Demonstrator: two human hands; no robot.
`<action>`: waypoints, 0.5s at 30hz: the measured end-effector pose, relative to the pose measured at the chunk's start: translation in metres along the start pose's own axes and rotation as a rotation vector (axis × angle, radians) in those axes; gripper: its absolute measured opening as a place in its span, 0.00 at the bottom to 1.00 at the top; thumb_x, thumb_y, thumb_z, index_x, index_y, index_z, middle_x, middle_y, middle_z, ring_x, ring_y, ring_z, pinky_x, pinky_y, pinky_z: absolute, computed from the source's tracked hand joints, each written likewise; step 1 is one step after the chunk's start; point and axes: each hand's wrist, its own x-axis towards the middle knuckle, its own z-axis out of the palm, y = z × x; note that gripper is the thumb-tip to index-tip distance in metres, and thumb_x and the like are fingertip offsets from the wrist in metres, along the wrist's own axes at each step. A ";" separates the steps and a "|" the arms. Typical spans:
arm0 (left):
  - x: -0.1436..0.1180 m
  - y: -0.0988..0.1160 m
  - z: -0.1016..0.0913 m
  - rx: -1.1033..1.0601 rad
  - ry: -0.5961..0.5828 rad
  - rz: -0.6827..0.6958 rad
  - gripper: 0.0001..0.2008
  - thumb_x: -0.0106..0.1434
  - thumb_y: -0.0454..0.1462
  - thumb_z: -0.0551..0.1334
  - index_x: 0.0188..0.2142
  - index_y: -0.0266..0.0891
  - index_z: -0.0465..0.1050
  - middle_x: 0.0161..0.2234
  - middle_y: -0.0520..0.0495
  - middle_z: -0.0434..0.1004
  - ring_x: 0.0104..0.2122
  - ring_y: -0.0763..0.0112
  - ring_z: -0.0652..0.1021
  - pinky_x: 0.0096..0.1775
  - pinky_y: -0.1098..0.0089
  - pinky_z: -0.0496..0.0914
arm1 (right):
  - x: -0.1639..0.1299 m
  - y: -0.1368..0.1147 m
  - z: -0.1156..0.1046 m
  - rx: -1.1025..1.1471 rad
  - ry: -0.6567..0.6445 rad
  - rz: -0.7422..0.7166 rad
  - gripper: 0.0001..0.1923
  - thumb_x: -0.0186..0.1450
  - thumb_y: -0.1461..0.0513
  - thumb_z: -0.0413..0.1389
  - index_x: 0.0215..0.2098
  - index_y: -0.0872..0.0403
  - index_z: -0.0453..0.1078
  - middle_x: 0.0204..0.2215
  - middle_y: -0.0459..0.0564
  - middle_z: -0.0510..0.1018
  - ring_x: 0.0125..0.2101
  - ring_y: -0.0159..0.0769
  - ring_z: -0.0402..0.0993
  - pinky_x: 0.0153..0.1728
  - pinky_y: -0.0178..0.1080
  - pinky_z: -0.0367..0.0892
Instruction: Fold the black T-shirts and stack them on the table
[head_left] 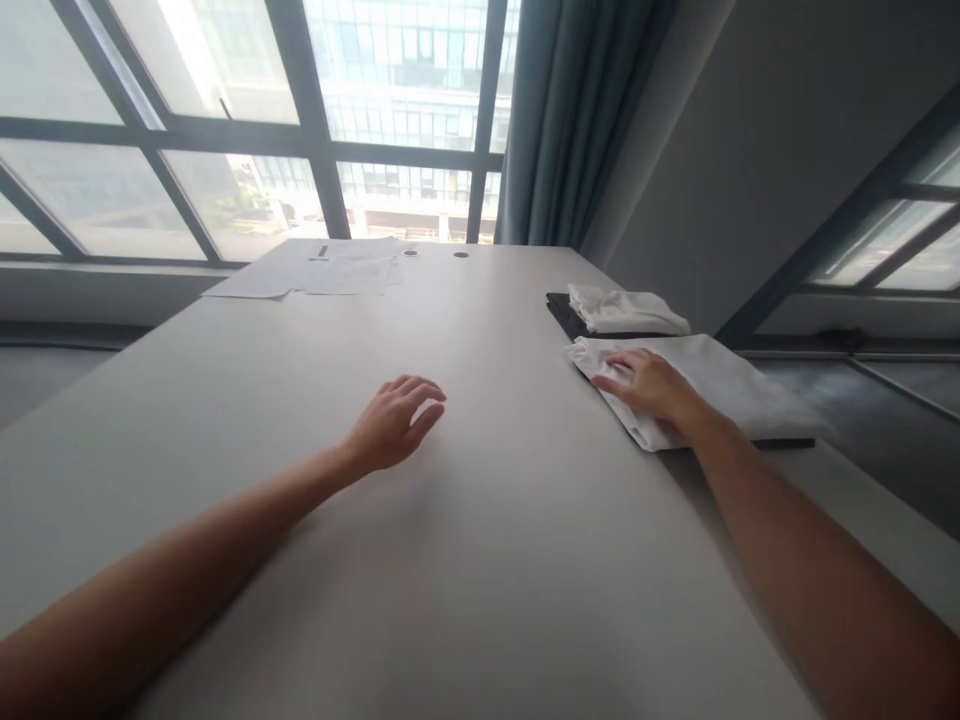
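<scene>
My right hand (646, 385) lies flat, palm down, on a folded white cloth (727, 385) at the right edge of the grey table (480, 540). Its fingers are spread on the cloth's near-left corner and do not pinch it. A dark garment (780, 441) shows beneath that cloth. Behind it, a second folded white cloth (626, 310) rests on another dark folded piece (564, 312). My left hand (394, 420) hovers just above the bare middle of the table, fingers slightly curled and apart, holding nothing.
Several sheets of paper (330, 270) lie at the table's far end near the window. Two round cable holes (435, 254) sit beside them. A grey-blue curtain (577, 110) hangs at the back right. The table's right edge drops to the floor.
</scene>
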 end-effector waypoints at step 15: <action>-0.027 -0.017 0.013 0.138 -0.091 -0.080 0.12 0.69 0.39 0.54 0.39 0.40 0.75 0.46 0.42 0.80 0.47 0.64 0.77 0.53 0.63 0.69 | -0.008 0.014 0.023 -0.101 0.173 -0.115 0.14 0.66 0.62 0.49 0.43 0.59 0.75 0.41 0.63 0.78 0.42 0.50 0.73 0.43 0.45 0.65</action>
